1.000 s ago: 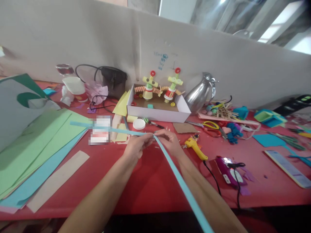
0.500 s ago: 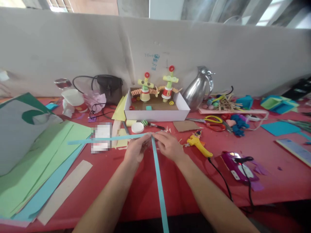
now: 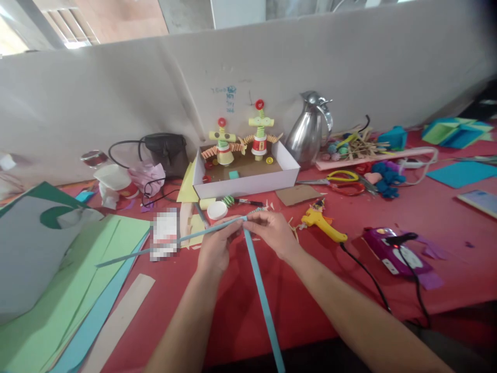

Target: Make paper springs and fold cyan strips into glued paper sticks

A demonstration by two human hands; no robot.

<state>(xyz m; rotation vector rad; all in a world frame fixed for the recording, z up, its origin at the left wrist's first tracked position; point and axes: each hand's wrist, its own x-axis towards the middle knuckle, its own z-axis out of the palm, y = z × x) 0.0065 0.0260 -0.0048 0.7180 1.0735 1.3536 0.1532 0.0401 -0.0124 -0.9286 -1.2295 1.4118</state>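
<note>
Both my hands meet at the middle of the view, pinching the corner where two light blue paper strips come together. My left hand (image 3: pixel 215 246) is closed on that corner; from it one blue paper strip (image 3: pixel 135 254) runs out to the left over the green sheets. Fingers of my right hand (image 3: pixel 274 233) are closed on the same corner. A second blue strip (image 3: pixel 261 292) hangs from there toward the front edge. My fingers hide part of the joint. Just behind my hands stand a small white paper cup (image 3: pixel 216 211) and a green spiral paper coil (image 3: pixel 228 201).
A white box (image 3: pixel 248 181) with two paper figures (image 3: pixel 259 134) stands at the back, beside a steel jug (image 3: pixel 306 129). To the right lie scissors (image 3: pixel 344 177), a yellow glue gun (image 3: pixel 324 228) and a purple power strip (image 3: pixel 396 254) with cords. Green sheets (image 3: pixel 85 274) cover the left side.
The view has tilted and shifted slightly. The left strip's free end now slopes lower. My hands keep their pinch at the corner.
</note>
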